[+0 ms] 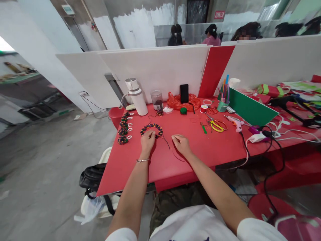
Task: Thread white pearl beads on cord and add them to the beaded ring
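My left hand point(148, 140), a bangle on its wrist, is closed on the near edge of a braided ring of dark, red and yellowish cord point(151, 125) on the red table point(160, 167). A dark cord tail point(166, 142) runs from the ring toward the right, between my hands. My right hand point(181, 144) is apart from the ring, its fingertips pinched together. What those fingers hold, if anything, is too small to make out. A thin dark thread point(177, 156) lies on the table just below them. Several finished-looking braided pieces with white beads point(123, 129) lie in a column to the left.
Behind the ring stand a white thermos point(139, 102), a clear jar point(156, 100) and a phone point(184, 93) on a red plastic bag point(173, 100). Yellow-handled scissors point(217, 126), a green-handled tool point(203, 128), a glue gun point(236, 124) and cables lie right. A white partition point(155, 70) borders the back.
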A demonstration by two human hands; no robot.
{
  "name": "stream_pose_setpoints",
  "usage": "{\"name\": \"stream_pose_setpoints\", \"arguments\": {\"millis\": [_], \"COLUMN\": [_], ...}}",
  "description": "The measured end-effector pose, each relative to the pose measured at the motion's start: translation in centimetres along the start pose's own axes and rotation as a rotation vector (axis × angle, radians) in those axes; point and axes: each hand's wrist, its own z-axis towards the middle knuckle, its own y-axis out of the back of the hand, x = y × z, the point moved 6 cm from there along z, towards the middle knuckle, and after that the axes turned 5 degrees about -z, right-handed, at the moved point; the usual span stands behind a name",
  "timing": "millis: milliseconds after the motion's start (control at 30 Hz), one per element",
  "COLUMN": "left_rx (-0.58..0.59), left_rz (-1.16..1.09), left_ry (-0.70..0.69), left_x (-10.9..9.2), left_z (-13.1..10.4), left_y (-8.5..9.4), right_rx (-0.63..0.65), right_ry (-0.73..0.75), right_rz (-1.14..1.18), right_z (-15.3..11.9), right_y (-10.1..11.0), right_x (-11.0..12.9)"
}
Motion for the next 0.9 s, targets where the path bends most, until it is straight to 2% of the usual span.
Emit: {"name": "stream_pose_setpoints", "arguments": {"millis": [100,200,333,433,667,900], "left_rx": [0.020,0.070,0.104,0.151,0.263,0.264], "left_rz": [0.086,0.183,0.274,0.269,0.292,0.362], "left_ry": [-0.113,-0.214,-0.211,-0.213,-0.280,-0.283], "left_x": [-0.5,-0.9,-0.6,-0.6,-1.0,-0.7], "left_z": [0.0,-0.1,-0.3,-0.4,-0.8,-0.8], "left_y": [-0.1,-0.5,-0.5,-0.5,-1.4,-1.7], "right_rx": [-0.006,0.044,0.198,0.283,0.282,0.322], "right_ry": [-0.069,-0.017,0.214,0.313,0.313,0.355], "right_rz": [0.026,-0.038,-0.209,-0.296,-0.243,-0.187], "right_z": [0.1,0.0,-0.5,-0.9,-1.0,-1.3], "right_y": [-0.2,-0.3,-1.1,-1.7,-1.6,-1.6], "right_x": [-0.8,-0.2,2.1,2.9,2.8,3.2]}}
